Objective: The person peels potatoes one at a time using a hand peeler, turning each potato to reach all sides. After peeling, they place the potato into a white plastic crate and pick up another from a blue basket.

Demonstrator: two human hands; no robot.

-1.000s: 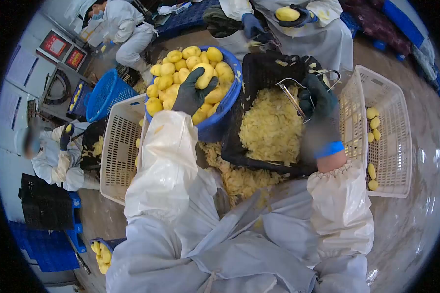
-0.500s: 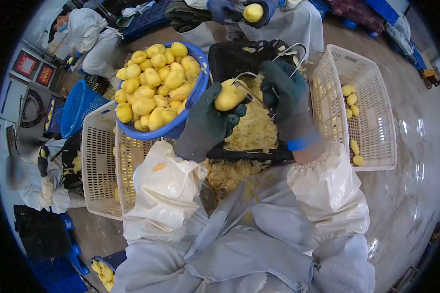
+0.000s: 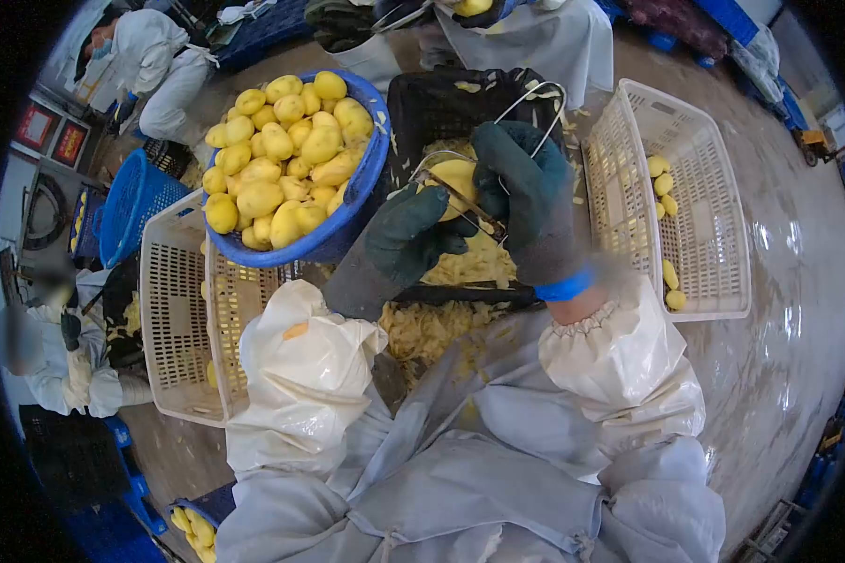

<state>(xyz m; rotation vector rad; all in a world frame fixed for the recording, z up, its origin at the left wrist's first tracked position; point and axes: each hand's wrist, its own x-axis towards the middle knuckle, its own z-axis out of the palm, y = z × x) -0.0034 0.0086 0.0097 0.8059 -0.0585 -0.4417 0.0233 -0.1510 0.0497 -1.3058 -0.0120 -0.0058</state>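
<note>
Dark green gloves cover both hands. My left hand [image 3: 411,235] has its fingers closed round the left side of a peeled yellow potato [image 3: 457,180]. Fingers of my right hand [image 3: 526,188] are wrapped round a peeler [image 3: 486,221] with a bent wire handle, its blade part lying across the potato. Below the hands is a black crate [image 3: 432,98] holding pale peelings [image 3: 469,258]. To the left, a blue basket [image 3: 381,141] is heaped with yellow potatoes [image 3: 277,141].
White slotted crates stand at the right [image 3: 704,188] and left [image 3: 180,310], with some potatoes inside. A co-worker's apron [image 3: 535,47] is beyond the black crate. Other people [image 3: 150,56] work at the left. More peelings [image 3: 427,338] lie near my apron.
My right hand and the peeler have moved left and down, onto the potato. The potato has turned in my left hand. The whole view has shifted slightly.
</note>
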